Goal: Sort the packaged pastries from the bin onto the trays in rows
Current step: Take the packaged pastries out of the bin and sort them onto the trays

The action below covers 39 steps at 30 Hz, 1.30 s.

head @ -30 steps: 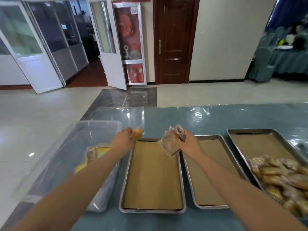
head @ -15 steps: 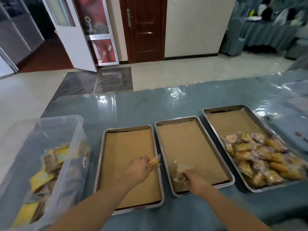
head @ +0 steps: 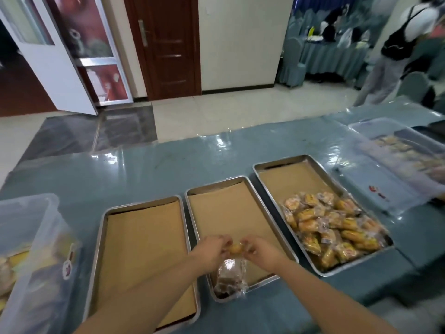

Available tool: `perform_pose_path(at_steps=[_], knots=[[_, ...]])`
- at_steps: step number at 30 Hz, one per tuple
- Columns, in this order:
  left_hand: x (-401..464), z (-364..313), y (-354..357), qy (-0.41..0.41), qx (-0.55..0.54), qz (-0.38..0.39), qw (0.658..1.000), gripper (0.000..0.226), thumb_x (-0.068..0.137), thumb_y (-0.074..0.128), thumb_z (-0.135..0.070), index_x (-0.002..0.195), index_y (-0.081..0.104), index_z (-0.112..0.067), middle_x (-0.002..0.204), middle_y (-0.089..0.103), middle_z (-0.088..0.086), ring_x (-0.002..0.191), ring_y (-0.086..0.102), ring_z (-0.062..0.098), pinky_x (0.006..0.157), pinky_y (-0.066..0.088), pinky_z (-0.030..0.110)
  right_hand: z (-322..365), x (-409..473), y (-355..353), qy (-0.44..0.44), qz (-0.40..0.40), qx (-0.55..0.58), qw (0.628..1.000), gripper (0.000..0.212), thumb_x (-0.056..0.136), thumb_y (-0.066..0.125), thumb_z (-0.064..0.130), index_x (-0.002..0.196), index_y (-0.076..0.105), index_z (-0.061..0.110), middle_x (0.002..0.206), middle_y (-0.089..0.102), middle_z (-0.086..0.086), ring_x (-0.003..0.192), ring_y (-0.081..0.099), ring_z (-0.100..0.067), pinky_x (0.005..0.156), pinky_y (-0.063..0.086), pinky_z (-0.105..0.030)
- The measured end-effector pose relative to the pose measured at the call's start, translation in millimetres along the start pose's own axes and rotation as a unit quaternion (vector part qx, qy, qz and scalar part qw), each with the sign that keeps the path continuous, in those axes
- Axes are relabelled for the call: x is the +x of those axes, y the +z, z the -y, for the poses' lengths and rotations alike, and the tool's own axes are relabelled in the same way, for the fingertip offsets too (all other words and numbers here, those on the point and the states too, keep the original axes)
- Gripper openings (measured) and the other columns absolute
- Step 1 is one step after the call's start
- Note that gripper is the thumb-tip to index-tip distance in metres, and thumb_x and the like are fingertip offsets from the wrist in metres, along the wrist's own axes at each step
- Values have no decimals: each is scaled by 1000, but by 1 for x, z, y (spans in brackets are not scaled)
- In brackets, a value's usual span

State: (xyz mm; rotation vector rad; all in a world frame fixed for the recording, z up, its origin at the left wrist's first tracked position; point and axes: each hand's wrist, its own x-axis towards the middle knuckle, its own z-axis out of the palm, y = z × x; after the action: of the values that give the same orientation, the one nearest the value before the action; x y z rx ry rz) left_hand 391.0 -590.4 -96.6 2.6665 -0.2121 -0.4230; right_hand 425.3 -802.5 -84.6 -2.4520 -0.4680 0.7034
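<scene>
- Both hands are meeting over the near part of the middle tray [head: 192, 206], fingertips close together.
- The left hand [head: 212, 249] and the right hand [head: 261, 251] are together pinching a small golden pastry [head: 234, 248] between them; each hand is closed narrowly on one end of it.
- A dark pastry in a clear wrapper [head: 230, 276] is lying at the near end of the middle tray, just below the hands, with its near edge hanging over the tray's rim.
- The rest of the middle tray is showing only its brown paper lining.
- The left tray [head: 101, 237] is sitting just beside the middle one, lined with the same brown paper, and the left forearm is crossing over its near right corner.
- The right tray [head: 269, 189] is carrying a heap of yellow packaged pastries [head: 332, 222] piled in its near half, not in rows.
- The clear plastic bin [head: 43, 237] is standing at the left edge of the desk [head: 168, 169], with yellowish packets showing blurrily through its wall.
- Another clear container [head: 395, 165] is resting at the far right of the desk; its contents are too blurred to tell.
- A person [head: 397, 51] with a dark backpack is standing on the floor beyond the desk, at the upper right.
</scene>
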Motion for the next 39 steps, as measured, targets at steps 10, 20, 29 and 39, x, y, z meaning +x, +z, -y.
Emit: perform_pose_path(at_steps=[10,20,29,39], knots=[[62,-87,11,-81,4,-82,993,40,99,57,-34,139,50,-36,131,61,-10,119,57,15,100,49,35,-113,12,-96,-16,-37,-37,999,6,95,65,34,101,64,34,93,67,11,83,64,-2,73,54,-21],[114,-188,60,-172,31,-13,985,44,101,40,-11,138,51,-33,123,65,-3,108,58,19,88,51,35,-260,11,-218,46,-175,-107,978,5,98,60,21,93,62,20,87,62,4,79,61,-15,74,54,-35],[106,-196,62,-194,57,15,979,40,102,39,-17,138,56,-26,141,57,1,123,54,25,101,45,39,-279,9,-196,34,-17,-191,981,14,101,50,28,106,63,27,93,63,7,84,60,-12,70,46,-26],[32,-144,39,-248,6,-40,968,33,102,39,-24,127,62,-21,129,62,0,108,60,21,90,51,35,-156,30,-152,-16,17,-137,990,17,100,54,21,85,63,23,80,66,2,73,64,-12,63,54,-26]])
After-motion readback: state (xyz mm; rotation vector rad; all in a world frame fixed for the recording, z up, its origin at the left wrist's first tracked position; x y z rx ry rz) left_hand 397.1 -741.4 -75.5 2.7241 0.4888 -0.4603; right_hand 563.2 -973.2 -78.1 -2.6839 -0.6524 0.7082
